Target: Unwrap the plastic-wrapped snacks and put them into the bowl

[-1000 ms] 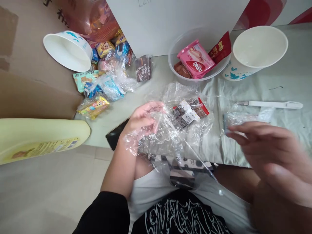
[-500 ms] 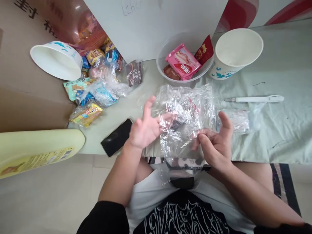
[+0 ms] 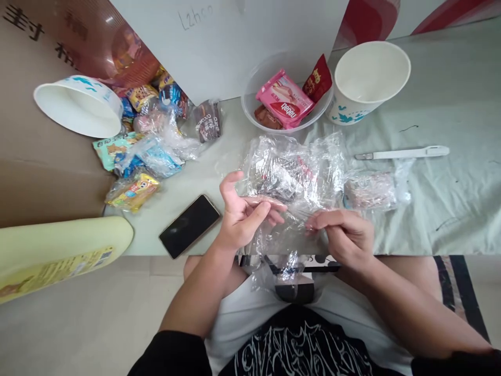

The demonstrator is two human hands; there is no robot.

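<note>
Thin clear plastic film (image 3: 291,237) hangs between my two hands, its lower end drooping past the table's front edge. My left hand (image 3: 246,216) pinches it between the thumb and the fingers, while one finger curls up and away. On the other side my right hand (image 3: 346,237) has its fingertips closed on the film, which looks stretched between the hands. Just beyond them lies crumpled clear plastic wrapping (image 3: 287,169) with dark and red bits showing inside. A small clear packet (image 3: 370,189) rests to the right of it.
Behind are a clear bowl (image 3: 247,107) of wrapped snacks and a white paper bucket (image 3: 370,73). A white-handled cutter (image 3: 407,153) lies right. At left are a phone (image 3: 190,225), snack packets (image 3: 135,192), a tipped paper bucket (image 3: 80,107) and a yellow bottle (image 3: 66,250).
My left hand's thumb has come down onto its fingers, where the hand was spread before. My right hand's raised finger has folded in. The film's hanging end has shifted and bunched up.
</note>
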